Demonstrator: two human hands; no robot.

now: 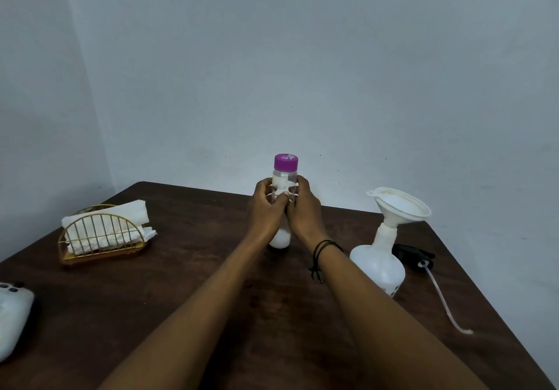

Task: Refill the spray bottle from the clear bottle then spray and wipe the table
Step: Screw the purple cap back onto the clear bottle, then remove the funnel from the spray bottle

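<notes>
A clear bottle (283, 177) with a purple cap (286, 162) stands upright on the dark wooden table (187, 283), near its far edge. My left hand (267, 208) and my right hand (302, 208) both wrap around its middle, hiding most of its body. To the right stands the white spray bottle (378, 265) with a white funnel (399, 208) seated in its open neck. Its black spray head (413, 254) lies on the table behind it, with the thin dip tube (444, 302) trailing toward the right edge.
A gold wire holder (101, 238) with folded white napkins (106, 223) sits at the left of the table. A white device (12, 317) lies at the left front edge. The wall (302, 72) is close behind the table.
</notes>
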